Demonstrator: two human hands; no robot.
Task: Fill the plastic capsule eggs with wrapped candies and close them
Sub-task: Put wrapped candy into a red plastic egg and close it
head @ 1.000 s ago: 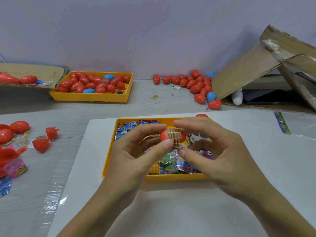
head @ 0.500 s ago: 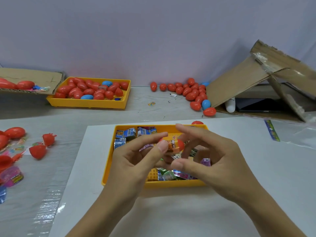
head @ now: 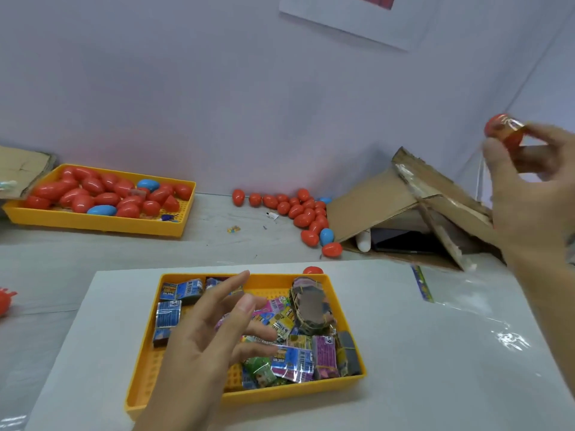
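Eggs (head: 102, 194), red and blue, fill the far-left yellow tray (head: 93, 223). Left hand (head: 214, 334) hovers with relaxed, empty fingers over the near tray (head: 249, 396) of wrapped candies (head: 292, 362). Loose eggs (head: 306, 209) lie on the desk (head: 217, 241). Right hand (head: 529, 188), raised far right, pinches a red egg (head: 504, 129).

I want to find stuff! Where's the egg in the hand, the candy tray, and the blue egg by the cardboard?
red egg (head: 504, 130), head view, its shell.
candy tray (head: 345, 318), head view, right rim.
blue egg (head: 326, 235), head view, its middle.
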